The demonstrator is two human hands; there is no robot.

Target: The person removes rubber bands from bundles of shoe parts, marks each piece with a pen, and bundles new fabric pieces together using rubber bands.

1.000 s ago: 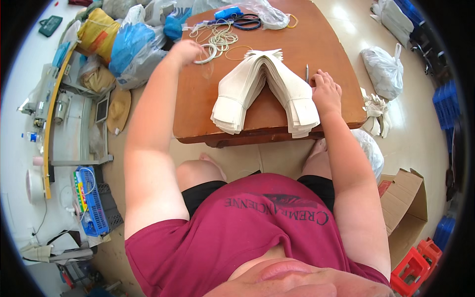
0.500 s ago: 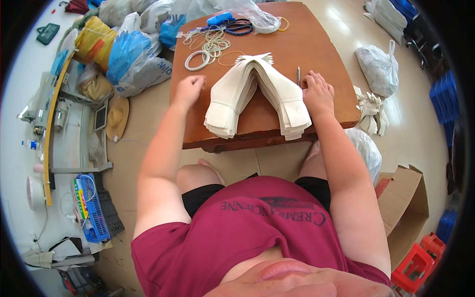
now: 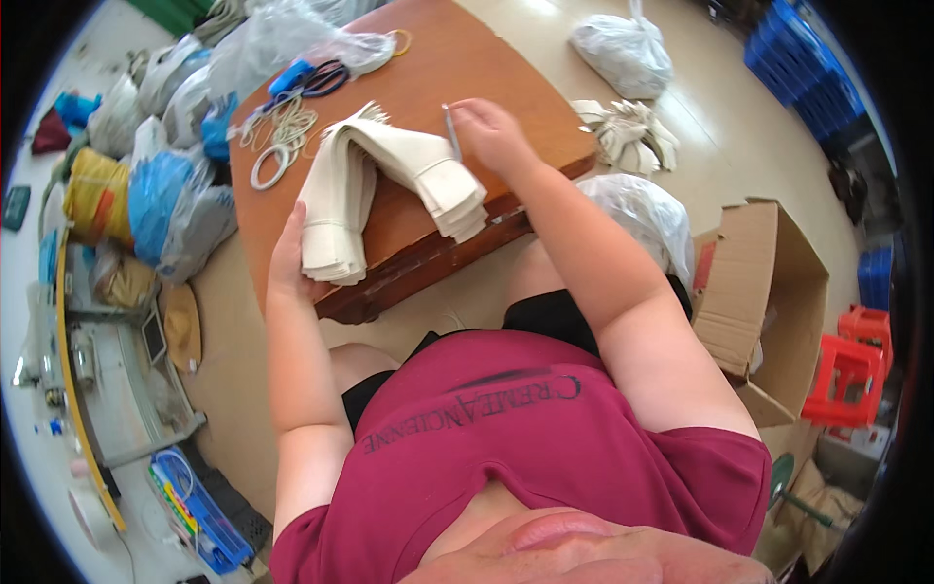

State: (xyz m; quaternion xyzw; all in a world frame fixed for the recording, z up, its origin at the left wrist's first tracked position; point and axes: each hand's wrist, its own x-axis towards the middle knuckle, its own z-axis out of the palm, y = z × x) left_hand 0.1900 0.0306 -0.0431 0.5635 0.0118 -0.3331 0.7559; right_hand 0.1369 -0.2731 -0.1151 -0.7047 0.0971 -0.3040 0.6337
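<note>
A thick bundle of cream-coloured fabric strips (image 3: 336,209) lies bent in an upside-down V on the brown wooden table (image 3: 457,58). Thin bands circle its two legs, and the loose ends fan out toward me. My left hand (image 3: 289,255) grips the outer side of the left leg near its end, its thumb partly hidden beneath. Beyond the right leg, my right hand (image 3: 491,134) pinches a slim silver pen-like tool (image 3: 451,131). The tool stands close beside the strips; its exact kind is unclear.
On the table's far left lie a white ring (image 3: 269,167), pale elastic loops (image 3: 282,127) and dark-handled scissors (image 3: 326,80). Stuffed bags (image 3: 170,195) crowd the left floor. To the right are a tied plastic bag (image 3: 628,54), a fabric pile (image 3: 632,136), a cardboard box (image 3: 739,292) and red stools (image 3: 846,380).
My right hand has picked up the pen-like tool from the table. My left hand has come onto the bundle's left leg. The whole view has turned and shifted.
</note>
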